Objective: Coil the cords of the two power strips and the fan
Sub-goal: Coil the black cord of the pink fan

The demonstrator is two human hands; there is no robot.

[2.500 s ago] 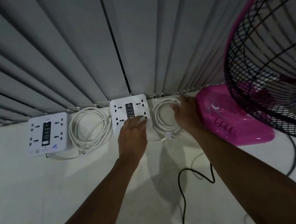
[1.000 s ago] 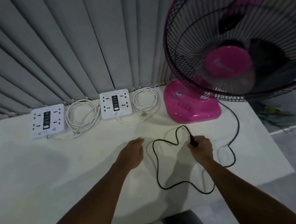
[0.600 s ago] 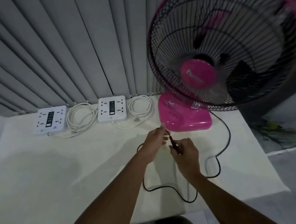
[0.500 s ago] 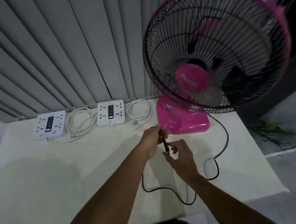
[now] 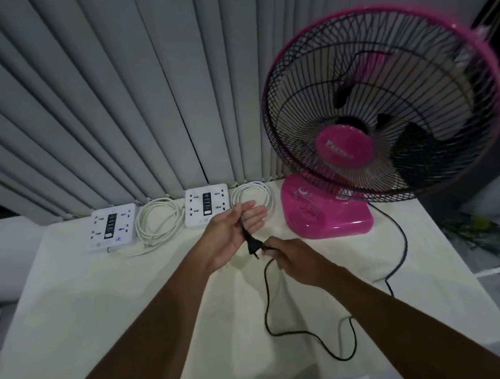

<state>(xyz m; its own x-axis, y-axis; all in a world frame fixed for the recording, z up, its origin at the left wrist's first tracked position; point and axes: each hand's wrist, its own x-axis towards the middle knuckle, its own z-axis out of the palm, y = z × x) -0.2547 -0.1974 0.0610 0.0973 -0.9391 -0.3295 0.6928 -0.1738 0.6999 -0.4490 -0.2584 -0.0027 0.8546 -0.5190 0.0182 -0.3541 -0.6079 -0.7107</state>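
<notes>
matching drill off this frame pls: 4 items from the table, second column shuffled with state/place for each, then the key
Items:
1. left power strip
2. black plug
3. fan base
4. right strip's white cord

States/places:
A. pink, right of both strips
B. coiled, between a strip and the fan
C. far left along the curtain
D. held in the left hand, right hand pinching the black cord beside it

Pairs: 1-C, 2-D, 3-A, 4-B

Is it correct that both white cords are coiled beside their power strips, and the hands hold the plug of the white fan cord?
Not quite: the head view shows the fan cord is black, not white. The rest holds: hands on its plug.
</notes>
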